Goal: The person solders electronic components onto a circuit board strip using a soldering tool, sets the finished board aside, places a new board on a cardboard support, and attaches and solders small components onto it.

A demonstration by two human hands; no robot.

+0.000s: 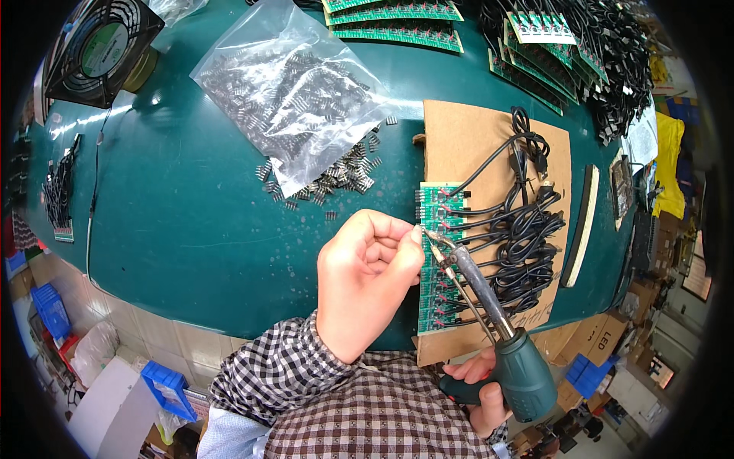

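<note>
My left hand (359,279) is closed in a pinch at the left edge of a green circuit board panel (437,310); whatever sits between thumb and forefinger is too small to make out. My right hand (488,394) grips the dark green handle of a soldering gun (526,375). Its tip meets the board right beside my left fingertips, and a thin metal tube runs along its barrel. Black cables (527,237), looped in bundles, run from the board's right side. Board and cables lie on a brown cardboard sheet (489,126). Black pin connectors stand along the board's upper left edge.
A clear plastic bag (283,84) of small pin connectors lies behind my left hand, with a loose pile (344,174) spilling out. Stacked circuit boards (397,34) and a mass of black cables (619,69) occupy the back. A fan (103,50) stands far left.
</note>
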